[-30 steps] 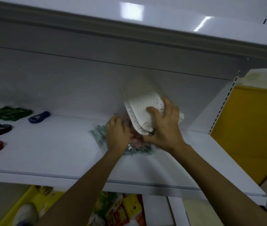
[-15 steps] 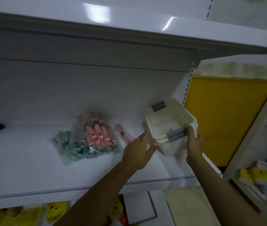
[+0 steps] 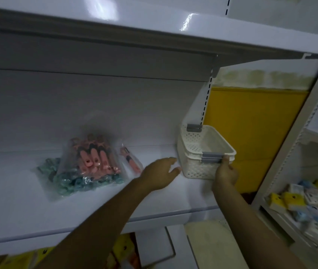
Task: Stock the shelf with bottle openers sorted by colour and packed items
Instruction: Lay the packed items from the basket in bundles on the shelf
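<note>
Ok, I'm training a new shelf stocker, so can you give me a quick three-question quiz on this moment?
1. True or false: the left hand grips the bag of pink openers.
2. What does the right hand hold? A) the stacked white baskets, by the grey handle; B) a teal pack; C) a yellow packet.
3. Fill in: seen from the camera, the baskets are to the ____ of the bag of pink openers.

Key: 1 false, its fingers are straight and apart from the bag. 2 A. 3 right.
</note>
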Demonstrator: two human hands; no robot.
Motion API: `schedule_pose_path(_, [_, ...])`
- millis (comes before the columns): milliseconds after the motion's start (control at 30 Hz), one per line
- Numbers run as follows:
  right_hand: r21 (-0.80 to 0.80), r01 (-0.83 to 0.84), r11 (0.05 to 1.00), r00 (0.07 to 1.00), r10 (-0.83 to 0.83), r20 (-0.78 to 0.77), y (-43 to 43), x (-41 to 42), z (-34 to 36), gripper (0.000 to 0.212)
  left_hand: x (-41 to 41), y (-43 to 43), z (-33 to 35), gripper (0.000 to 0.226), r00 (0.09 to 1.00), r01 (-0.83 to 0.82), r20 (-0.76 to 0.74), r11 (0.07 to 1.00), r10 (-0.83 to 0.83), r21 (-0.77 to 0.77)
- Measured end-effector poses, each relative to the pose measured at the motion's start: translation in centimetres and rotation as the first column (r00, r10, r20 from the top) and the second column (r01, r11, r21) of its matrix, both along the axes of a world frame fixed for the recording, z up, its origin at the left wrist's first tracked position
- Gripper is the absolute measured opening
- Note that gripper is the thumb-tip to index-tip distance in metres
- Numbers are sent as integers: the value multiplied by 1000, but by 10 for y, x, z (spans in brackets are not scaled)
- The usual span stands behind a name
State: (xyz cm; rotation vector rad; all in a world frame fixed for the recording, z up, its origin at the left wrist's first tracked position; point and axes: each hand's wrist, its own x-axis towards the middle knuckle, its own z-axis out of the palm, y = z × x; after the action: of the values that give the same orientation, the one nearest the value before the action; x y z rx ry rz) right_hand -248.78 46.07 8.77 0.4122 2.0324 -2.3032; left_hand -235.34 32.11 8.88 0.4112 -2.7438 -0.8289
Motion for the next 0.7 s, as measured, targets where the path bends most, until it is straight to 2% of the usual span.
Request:
schedule_pose_path(67, [-60,1,998,1000,-1,6,-7,22,-8,48,28,-21,5,44,993,-89,-98,966,66,-245])
schedule_pose_path(133, [-89,-39,995,999,36,-36,-24,54,-18,31,58,-38,8,33,977,-155,-189,932,97,-327])
schedule_pose_path(167, [-69,-121,990,989,114,-92,-36,72,-21,24,73,-44,8,28,970,-170,-224,924,96,-342])
schedule_pose_path(200, [-12,-237,971,959,232,-163,-52,91,-22,17,88,-49,7,24,963,-187,-252,913,98,-362])
schedule_pose_path(267, [174,-452,875,827,484,-285,-84,120,-19,10,117,-58,1,22,936,-279,-320,865,148,-417])
schedule_pose_path(333, [391,-521,759,678,646,-351,-118,132,-13,12,141,-72,-9,39,891,-419,-372,787,261,-453])
schedule_pose_path(400, [614,-459,642,591,736,-329,-150,127,-9,23,161,-90,-18,67,854,-512,-349,740,385,-436])
schedule_pose_path(500, [878,-311,364,527,835,-159,-188,107,-19,41,181,-123,-35,97,851,-523,-190,769,489,-367])
schedule_pose_path(600, [961,-261,95,458,888,37,-209,100,-36,37,191,-147,-54,90,879,-464,-85,796,470,-389])
schedule_pose_path(633, [973,-224,58,448,893,50,-213,98,-41,36,193,-152,-58,85,888,-449,-88,810,452,-377])
schedule_pose_path(700, [985,-168,44,488,872,45,-221,96,-42,31,195,-159,-62,80,897,-438,-113,828,427,-350])
